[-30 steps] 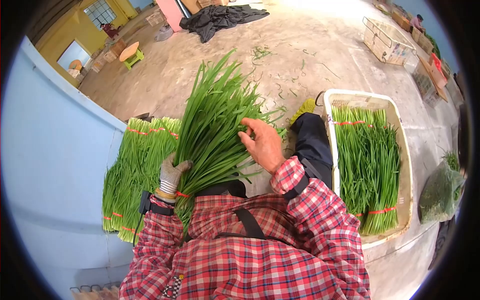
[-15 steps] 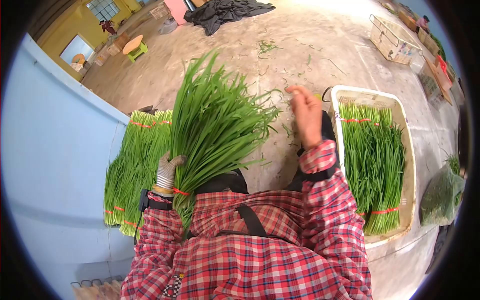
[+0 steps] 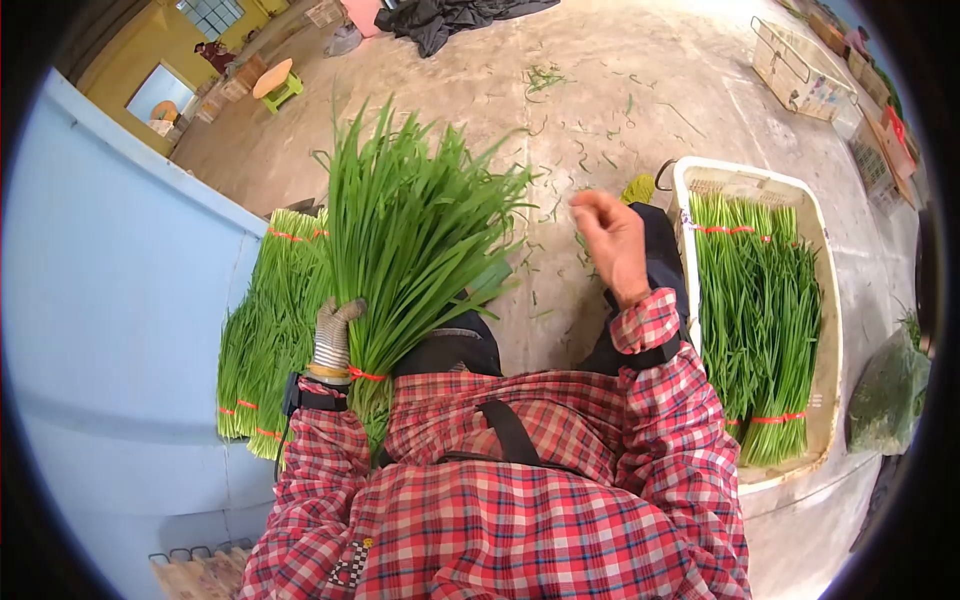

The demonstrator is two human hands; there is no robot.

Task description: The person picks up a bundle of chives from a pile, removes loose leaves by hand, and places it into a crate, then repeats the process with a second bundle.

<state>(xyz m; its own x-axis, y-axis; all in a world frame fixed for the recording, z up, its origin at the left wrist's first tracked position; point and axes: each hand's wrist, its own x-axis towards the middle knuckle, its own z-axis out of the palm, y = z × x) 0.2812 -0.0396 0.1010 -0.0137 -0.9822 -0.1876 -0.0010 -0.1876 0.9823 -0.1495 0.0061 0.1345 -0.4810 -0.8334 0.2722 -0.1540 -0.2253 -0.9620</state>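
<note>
1. Grasping the leafy bundle [image 3: 420,215]: gloved left hand [image 3: 336,335] closed round its lower part, above the red band [image 3: 367,374].
2. Done: band on. Leaf end loose, fanned; bundle apart from the crate's lot.
3. Right hand [image 3: 614,245] right of grip, fingers curled; cannot tell if pinching anything.
4. Banded bundles [image 3: 760,310] in white crate [image 3: 834,380], farther right; banded pile [image 3: 268,325] left of grip.
5. Right leg [image 3: 662,240] between grip and crate; blue wall [image 3: 130,270] beyond pile; scraps [image 3: 545,77] ahead.
</note>
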